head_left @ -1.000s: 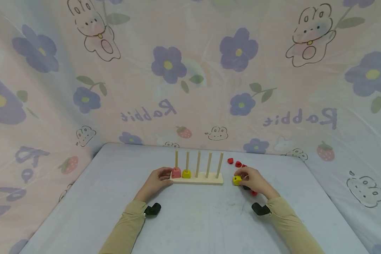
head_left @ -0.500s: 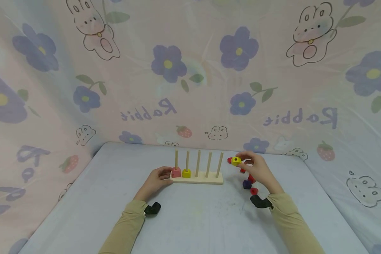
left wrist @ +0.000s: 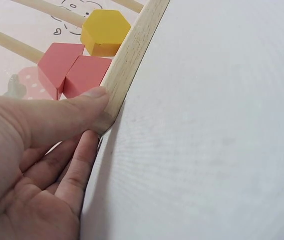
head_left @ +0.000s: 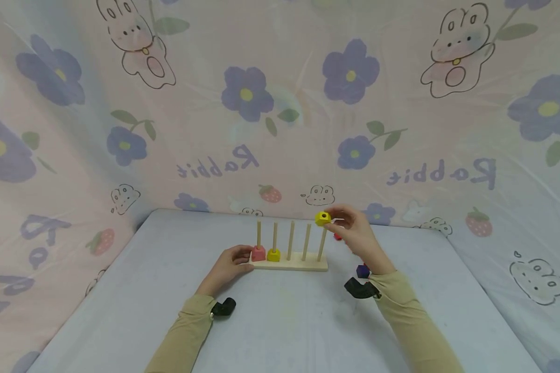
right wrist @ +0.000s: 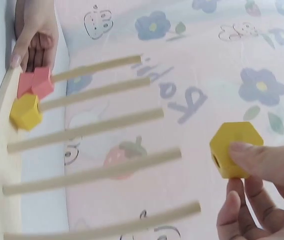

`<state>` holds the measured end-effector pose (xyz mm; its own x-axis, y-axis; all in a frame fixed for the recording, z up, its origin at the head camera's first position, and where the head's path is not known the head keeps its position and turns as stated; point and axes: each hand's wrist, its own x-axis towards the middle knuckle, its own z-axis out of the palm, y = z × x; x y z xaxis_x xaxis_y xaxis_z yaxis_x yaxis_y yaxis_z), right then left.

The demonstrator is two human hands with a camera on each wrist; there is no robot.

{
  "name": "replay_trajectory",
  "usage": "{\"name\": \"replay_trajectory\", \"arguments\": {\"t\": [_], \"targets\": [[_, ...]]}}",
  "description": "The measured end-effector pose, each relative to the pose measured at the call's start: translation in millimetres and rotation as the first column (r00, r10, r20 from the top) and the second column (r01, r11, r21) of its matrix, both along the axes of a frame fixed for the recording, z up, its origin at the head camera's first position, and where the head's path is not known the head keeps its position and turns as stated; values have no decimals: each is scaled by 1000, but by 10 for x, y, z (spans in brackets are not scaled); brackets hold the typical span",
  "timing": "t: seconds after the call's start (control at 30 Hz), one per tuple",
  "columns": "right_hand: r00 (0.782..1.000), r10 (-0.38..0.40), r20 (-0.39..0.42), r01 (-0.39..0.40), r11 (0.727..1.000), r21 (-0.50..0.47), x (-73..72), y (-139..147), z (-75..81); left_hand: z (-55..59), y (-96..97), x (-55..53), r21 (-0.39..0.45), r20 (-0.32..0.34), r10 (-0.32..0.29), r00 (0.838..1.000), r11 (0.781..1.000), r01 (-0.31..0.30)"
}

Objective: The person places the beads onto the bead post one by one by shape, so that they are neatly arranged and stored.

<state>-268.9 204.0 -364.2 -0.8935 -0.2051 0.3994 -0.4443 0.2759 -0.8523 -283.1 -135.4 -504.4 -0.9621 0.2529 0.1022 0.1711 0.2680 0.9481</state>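
Observation:
My left hand (head_left: 231, 267) grips the left end of a wooden peg board (head_left: 289, 266), its thumb on the front edge in the left wrist view. Two pink blocks (left wrist: 84, 75) sit stacked at the foot of the leftmost peg. On the second peg, down at the base, is a yellow hexagonal bead (left wrist: 106, 30); the other three pegs are bare. Between thumb and fingers my right hand (head_left: 357, 235) pinches another yellow hexagonal bead (right wrist: 236, 132), which has a hole through it. It is held up near the top of the rightmost peg, off the peg in the right wrist view.
A dark purple bead (head_left: 363, 271) lies on the white tabletop (head_left: 280, 321) right of the board. Part of a red bead (head_left: 338, 237) shows behind the right hand; that hand and wrist hide other beads. A patterned curtain (head_left: 298, 129) hangs behind the table.
My right hand has lifted the yellow bead from beside the loose beads and carried it up and left to the rightmost peg. The left hand and the board have stayed still.

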Motion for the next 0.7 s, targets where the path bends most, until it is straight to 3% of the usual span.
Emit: {"name": "replay_trajectory", "arguments": {"t": [0.23,0.53,0.7], "targets": [[997,68,-38,-71,996,-62,-8,-342,56,12,11,10,-9,-19,-2,1000,1000,1],[993,99,-57,-104,990,-92,-64,-695,14,-8,-16,-34,-4,-30,-27,999,1000,27],[991,109,-80,-117,989,-93,33,-862,92,-24,-13,-43,-11,-52,-31,998,999,30]]}}
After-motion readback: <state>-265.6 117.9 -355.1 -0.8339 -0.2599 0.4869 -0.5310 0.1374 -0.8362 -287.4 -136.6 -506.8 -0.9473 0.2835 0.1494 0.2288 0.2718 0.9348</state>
